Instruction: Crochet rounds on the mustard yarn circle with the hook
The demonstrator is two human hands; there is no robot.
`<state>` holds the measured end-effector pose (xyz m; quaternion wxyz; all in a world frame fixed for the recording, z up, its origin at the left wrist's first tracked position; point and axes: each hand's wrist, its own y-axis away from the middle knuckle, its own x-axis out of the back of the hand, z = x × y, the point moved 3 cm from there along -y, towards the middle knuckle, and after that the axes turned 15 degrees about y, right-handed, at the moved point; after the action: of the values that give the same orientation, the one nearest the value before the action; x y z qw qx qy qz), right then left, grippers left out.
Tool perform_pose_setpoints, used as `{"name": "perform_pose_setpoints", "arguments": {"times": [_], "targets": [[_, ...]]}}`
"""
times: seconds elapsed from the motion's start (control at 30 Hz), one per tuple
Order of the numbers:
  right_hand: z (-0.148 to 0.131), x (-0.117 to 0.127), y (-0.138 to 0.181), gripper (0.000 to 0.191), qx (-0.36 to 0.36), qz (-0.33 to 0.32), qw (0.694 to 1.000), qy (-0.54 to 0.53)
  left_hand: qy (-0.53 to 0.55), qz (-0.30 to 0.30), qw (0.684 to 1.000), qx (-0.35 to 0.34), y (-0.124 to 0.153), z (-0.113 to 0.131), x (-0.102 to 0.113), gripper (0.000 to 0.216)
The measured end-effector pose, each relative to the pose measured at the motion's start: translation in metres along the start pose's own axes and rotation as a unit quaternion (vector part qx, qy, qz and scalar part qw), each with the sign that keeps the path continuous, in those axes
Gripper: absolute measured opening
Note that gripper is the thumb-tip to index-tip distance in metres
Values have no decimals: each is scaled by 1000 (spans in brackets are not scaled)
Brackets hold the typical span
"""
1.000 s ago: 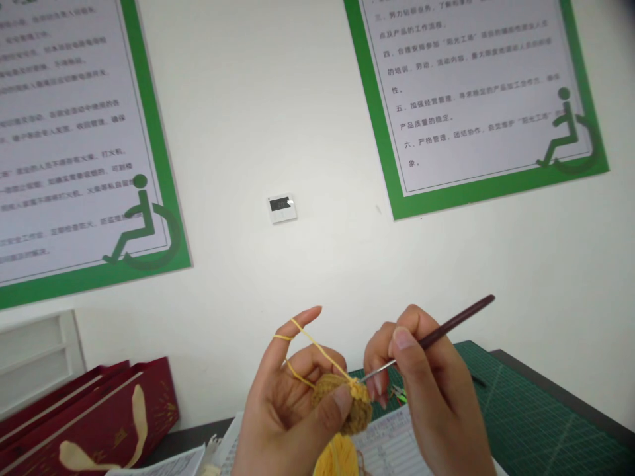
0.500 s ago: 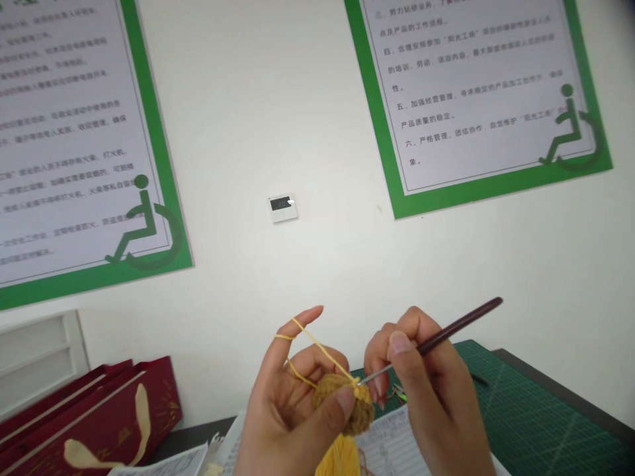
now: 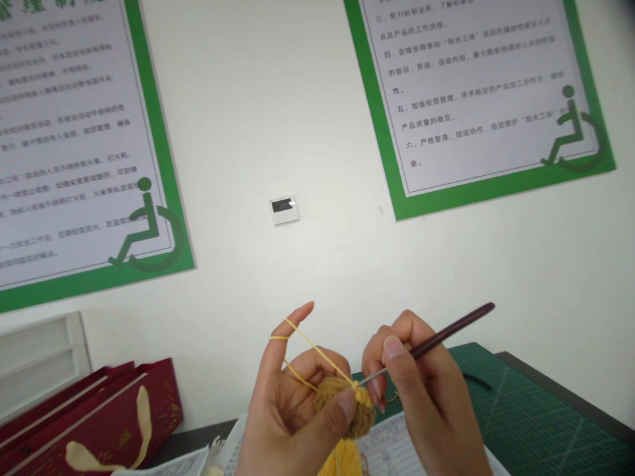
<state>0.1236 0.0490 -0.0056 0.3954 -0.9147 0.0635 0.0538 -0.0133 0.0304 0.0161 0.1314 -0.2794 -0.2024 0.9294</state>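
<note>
My left hand (image 3: 302, 403) pinches a small brown and yellow crochet piece (image 3: 364, 418) between thumb and fingers. Yellow yarn (image 3: 317, 348) loops round its raised index finger and runs down taut to the top of the piece. In my right hand (image 3: 421, 390) is a crochet hook (image 3: 454, 330) with a dark handle, held like a pen. The hook's metal tip meets the yellow stitches at the edge of the piece; the very end is hidden there. Below the hands sits a yellow ball of yarn (image 3: 344, 461), partly covered by my left hand.
A green cutting mat (image 3: 526, 410) lies on the table at the right, with a thin black object (image 3: 477, 381) on it. Printed sheets (image 3: 394, 443) lie under the hands. Dark red gift bags (image 3: 124, 423) stand at the left. Ahead, the wall carries green-framed posters (image 3: 397, 192) and a thermostat (image 3: 284, 209).
The hook's handle has shifted slightly left and down with my right hand. My left index finger has moved a little left. The crochet piece stays in the same grip.
</note>
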Motion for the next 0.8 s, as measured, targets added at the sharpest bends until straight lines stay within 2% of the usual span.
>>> {"name": "perform_pose_setpoints", "arguments": {"times": [0.2,0.4,0.5,0.63,0.73,0.8], "targets": [[2,-5,-6,46,-84,-39,994,-64,37,0,999,5,-1,-2,-1,113],[11,-10,-13,42,-100,-125,976,-149,31,6,999,-26,-3,1,5,117],[16,-9,-15,37,-80,-147,974,-155,21,2,999,-37,-4,3,7,117],[18,-8,-17,24,-5,-155,979,-133,25,14,998,-52,-4,4,5,119],[15,-10,-17,16,44,-133,980,-143,30,29,997,-65,-3,4,2,118],[12,-13,-15,14,49,-107,981,-156,33,31,996,-74,-3,4,1,117]]}}
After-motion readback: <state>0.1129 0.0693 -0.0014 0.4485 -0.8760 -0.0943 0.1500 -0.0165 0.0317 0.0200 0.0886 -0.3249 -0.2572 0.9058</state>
